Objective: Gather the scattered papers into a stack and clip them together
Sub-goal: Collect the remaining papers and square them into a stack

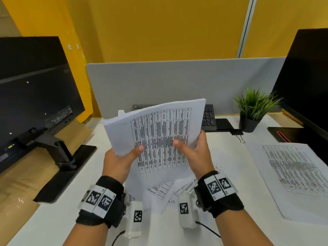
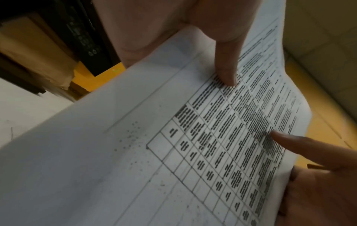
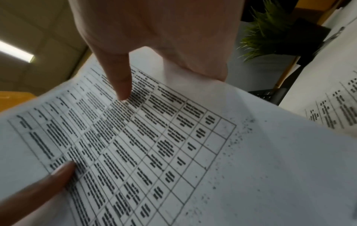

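I hold a stack of white papers (image 1: 159, 128) printed with tables, raised and tilted above the desk. My left hand (image 1: 122, 157) grips its left edge with the thumb on top, and my right hand (image 1: 193, 148) grips the right edge the same way. Both wrist views show the top sheet (image 2: 173, 145) (image 3: 173, 145) with a thumb pressed on the table print. More printed sheets (image 1: 170, 190) lie scattered on the desk under my hands. Another sheet (image 1: 294, 173) lies flat at the right. A black binder clip (image 1: 237, 133) sits on the desk near the plant.
A monitor on a black arm and stand (image 1: 58, 151) fills the left; another dark monitor (image 1: 305, 82) stands at the right. A keyboard (image 1: 208, 115) and a potted plant (image 1: 252, 110) sit by the grey divider (image 1: 177, 80). The white desk (image 1: 53, 222) meets a brown surface at the left.
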